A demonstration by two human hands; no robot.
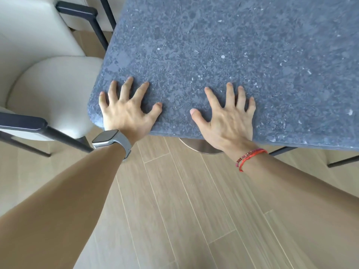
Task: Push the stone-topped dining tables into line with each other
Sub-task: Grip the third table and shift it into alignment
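Left hand (127, 114) and right hand (230, 122), fingers (141, 91) splayed and grasping nothing, press flat on the stone-topped bench (233, 45) near its front edge to push it.

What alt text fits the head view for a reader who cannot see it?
Both hands lie spread on the near edge of a grey stone tabletop, the left hand at its rounded corner, the right hand beside it. A cream armchair stands left of the table on a wood floor.

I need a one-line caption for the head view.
The left hand and right hand press, fingers spread, on the stone table top beside a cream chair.
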